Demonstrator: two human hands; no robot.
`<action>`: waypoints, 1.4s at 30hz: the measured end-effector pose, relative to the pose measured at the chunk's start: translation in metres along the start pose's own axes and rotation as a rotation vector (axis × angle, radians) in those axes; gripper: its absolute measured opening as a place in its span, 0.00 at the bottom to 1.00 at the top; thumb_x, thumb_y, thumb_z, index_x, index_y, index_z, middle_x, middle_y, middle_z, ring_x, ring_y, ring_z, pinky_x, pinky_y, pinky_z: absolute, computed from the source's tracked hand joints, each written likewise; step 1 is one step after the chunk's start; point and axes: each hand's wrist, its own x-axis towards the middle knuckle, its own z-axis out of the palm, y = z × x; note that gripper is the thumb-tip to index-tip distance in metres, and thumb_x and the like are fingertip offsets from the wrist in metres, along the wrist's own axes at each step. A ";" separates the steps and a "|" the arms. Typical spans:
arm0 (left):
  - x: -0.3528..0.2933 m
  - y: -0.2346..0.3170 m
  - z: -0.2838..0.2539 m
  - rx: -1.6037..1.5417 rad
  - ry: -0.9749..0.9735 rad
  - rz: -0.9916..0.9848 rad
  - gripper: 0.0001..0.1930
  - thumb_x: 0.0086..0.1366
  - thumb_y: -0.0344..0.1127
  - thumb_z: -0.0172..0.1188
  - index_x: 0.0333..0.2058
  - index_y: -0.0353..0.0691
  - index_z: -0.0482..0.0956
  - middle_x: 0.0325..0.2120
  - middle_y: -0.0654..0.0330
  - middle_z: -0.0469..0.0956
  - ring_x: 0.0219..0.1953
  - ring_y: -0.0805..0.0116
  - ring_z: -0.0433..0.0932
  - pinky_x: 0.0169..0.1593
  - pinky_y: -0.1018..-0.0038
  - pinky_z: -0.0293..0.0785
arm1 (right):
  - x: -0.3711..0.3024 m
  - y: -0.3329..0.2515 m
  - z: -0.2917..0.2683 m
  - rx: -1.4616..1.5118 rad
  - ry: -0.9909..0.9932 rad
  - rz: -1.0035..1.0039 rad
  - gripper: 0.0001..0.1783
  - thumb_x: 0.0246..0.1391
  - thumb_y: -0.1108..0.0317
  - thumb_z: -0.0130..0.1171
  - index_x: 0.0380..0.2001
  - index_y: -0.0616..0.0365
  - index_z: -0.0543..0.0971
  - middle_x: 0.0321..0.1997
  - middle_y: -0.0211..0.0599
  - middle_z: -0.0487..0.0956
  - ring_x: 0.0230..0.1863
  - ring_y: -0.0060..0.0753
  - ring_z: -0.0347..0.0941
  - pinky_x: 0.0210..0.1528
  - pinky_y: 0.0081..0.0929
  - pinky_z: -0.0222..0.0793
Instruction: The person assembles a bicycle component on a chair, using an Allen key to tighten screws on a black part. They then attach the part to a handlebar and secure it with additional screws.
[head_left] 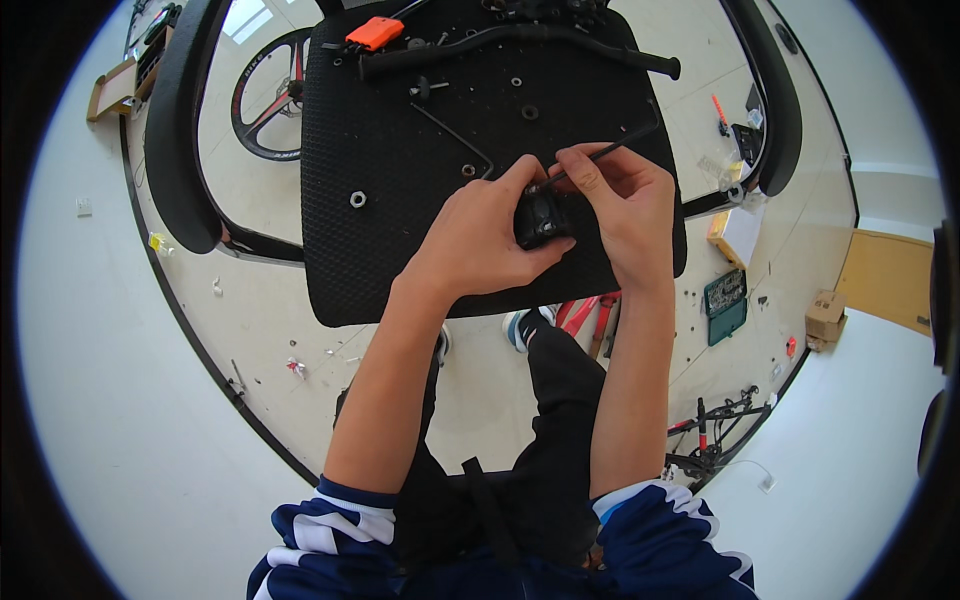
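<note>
My left hand (468, 238) is closed around a small black part (540, 222) with a rounded, glossy body, whose exact kind I cannot make out. Between the thumb and fingers of my right hand (632, 208) is a long black hex key (628, 138). One end of the key meets the top of the black part; its bent end points up to the right. Both hands are above the black mesh seat (335, 270) of an office chair. A second hex key (452, 135) lies on the seat beyond my left hand, and a silver hex nut (358, 199) sits to the left.
A black handlebar (450, 53) spans the seat's far side, near an orange tool (375, 34) and several small nuts and washers. Chair armrests (185, 130) flank the seat. On the floor are a spoked wheel (270, 95), a green case (726, 306) and a bike frame (710, 430).
</note>
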 end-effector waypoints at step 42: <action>-0.004 0.004 -0.001 -0.239 -0.051 -0.016 0.32 0.50 0.43 0.79 0.49 0.36 0.73 0.32 0.60 0.79 0.36 0.69 0.79 0.42 0.73 0.73 | -0.003 -0.003 -0.007 -0.013 -0.081 -0.144 0.12 0.56 0.77 0.66 0.44 0.68 0.84 0.35 0.43 0.87 0.37 0.26 0.84 0.42 0.19 0.79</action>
